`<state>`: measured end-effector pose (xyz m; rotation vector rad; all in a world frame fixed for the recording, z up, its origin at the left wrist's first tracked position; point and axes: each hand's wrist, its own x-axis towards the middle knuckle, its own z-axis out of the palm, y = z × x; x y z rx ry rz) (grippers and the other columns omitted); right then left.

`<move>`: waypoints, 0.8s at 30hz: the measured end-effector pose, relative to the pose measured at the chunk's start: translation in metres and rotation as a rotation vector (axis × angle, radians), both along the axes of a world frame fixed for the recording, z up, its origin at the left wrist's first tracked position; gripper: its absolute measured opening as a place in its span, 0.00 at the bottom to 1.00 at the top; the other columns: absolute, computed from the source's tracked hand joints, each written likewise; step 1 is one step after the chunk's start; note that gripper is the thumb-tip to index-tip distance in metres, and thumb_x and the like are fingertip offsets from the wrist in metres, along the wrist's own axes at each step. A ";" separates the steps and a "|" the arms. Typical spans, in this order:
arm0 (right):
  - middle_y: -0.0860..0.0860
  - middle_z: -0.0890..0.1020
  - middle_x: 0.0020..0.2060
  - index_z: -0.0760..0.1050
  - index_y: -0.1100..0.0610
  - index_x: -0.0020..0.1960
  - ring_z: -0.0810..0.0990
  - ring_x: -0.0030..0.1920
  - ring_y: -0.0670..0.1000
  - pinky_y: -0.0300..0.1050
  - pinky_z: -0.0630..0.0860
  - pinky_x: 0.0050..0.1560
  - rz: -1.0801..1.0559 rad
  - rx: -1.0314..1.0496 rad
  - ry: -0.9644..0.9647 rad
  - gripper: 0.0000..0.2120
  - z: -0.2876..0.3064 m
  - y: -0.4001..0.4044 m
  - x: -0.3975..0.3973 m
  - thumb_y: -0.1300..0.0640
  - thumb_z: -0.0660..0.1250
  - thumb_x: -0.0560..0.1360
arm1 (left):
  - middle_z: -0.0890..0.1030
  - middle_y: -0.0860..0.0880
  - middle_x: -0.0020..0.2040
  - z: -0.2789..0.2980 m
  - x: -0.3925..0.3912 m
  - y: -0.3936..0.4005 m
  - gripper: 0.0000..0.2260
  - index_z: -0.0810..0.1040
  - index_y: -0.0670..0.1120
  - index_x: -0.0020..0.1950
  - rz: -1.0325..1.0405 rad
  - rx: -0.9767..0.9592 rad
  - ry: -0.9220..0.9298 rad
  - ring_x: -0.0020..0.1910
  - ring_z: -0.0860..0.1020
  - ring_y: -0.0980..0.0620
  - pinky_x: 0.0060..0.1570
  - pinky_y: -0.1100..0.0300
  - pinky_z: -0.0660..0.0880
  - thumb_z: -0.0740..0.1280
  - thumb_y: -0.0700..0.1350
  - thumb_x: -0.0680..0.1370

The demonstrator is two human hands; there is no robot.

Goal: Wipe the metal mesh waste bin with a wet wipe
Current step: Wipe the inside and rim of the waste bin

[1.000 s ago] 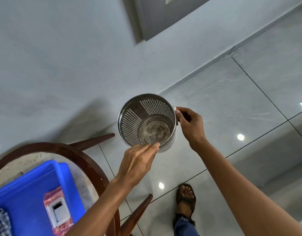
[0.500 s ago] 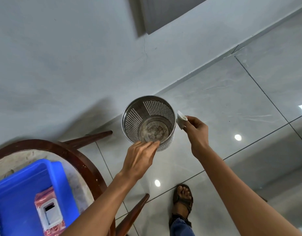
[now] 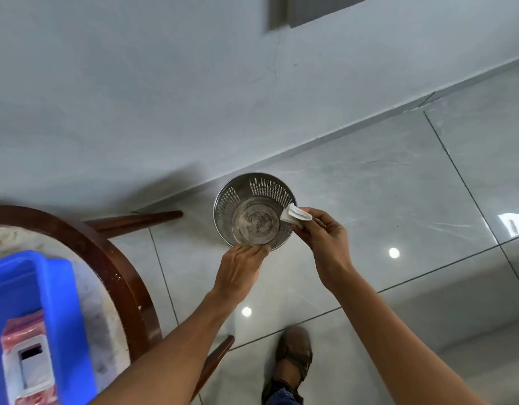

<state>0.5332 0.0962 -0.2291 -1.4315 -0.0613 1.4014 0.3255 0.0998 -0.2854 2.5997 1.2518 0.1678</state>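
A round perforated metal waste bin (image 3: 248, 197) is held above the tiled floor, its open mouth facing me and its stained bottom visible. My left hand (image 3: 240, 266) grips the bin's near rim from below. My right hand (image 3: 322, 233) pinches a folded white wet wipe (image 3: 295, 214) and presses it over the bin's right rim, partly inside.
A round wooden table (image 3: 106, 258) with a marble top stands at the left, carrying a blue plastic tub (image 3: 56, 302) with a red wet-wipe pack (image 3: 27, 363). A grey wall runs behind. My sandalled foot (image 3: 293, 355) stands on the glossy tiles below.
The right hand has brought the wipe from outside the right side onto and over the rim. The bin sits lower in view; the left hand keeps its hold.
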 end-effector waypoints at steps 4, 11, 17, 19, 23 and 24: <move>0.61 0.92 0.53 0.90 0.59 0.53 0.90 0.58 0.56 0.43 0.86 0.61 0.115 -0.017 -0.039 0.09 -0.007 0.011 -0.010 0.65 0.71 0.82 | 0.89 0.52 0.41 -0.008 -0.002 -0.002 0.19 0.89 0.47 0.55 0.039 -0.059 0.010 0.35 0.86 0.47 0.36 0.58 0.81 0.84 0.35 0.66; 0.60 0.92 0.53 0.92 0.59 0.54 0.89 0.60 0.60 0.43 0.87 0.59 0.249 -0.050 -0.055 0.09 -0.012 0.027 -0.022 0.55 0.75 0.80 | 0.90 0.52 0.41 -0.021 -0.006 -0.005 0.21 0.90 0.47 0.53 0.047 -0.128 0.063 0.36 0.87 0.48 0.38 0.60 0.83 0.85 0.35 0.62; 0.54 0.91 0.51 0.87 0.55 0.64 0.89 0.49 0.45 0.40 0.85 0.53 0.335 -0.046 -0.283 0.13 -0.023 0.021 -0.027 0.65 0.73 0.82 | 0.88 0.51 0.37 -0.016 -0.005 -0.001 0.12 0.87 0.49 0.46 0.073 -0.195 0.140 0.37 0.87 0.48 0.42 0.57 0.83 0.84 0.38 0.68; 0.57 0.90 0.53 0.84 0.55 0.68 0.89 0.50 0.50 0.43 0.86 0.55 0.317 -0.071 -0.339 0.16 -0.023 0.021 -0.030 0.66 0.74 0.82 | 0.90 0.49 0.43 -0.009 -0.005 0.002 0.10 0.88 0.46 0.50 0.091 -0.207 0.142 0.42 0.89 0.47 0.49 0.55 0.85 0.84 0.42 0.71; 0.53 0.89 0.52 0.81 0.54 0.69 0.90 0.52 0.52 0.49 0.87 0.57 0.334 -0.116 -0.474 0.19 -0.018 0.023 -0.040 0.60 0.78 0.80 | 0.89 0.47 0.54 0.010 -0.012 -0.004 0.16 0.87 0.44 0.59 0.165 -0.244 0.125 0.52 0.87 0.47 0.56 0.51 0.84 0.82 0.47 0.74; 0.51 0.89 0.51 0.81 0.53 0.69 0.90 0.52 0.51 0.49 0.88 0.57 0.342 -0.111 -0.497 0.19 -0.015 0.025 -0.043 0.59 0.79 0.79 | 0.88 0.47 0.53 0.015 -0.015 -0.007 0.13 0.87 0.44 0.58 0.190 -0.248 0.104 0.52 0.86 0.46 0.54 0.51 0.84 0.80 0.46 0.75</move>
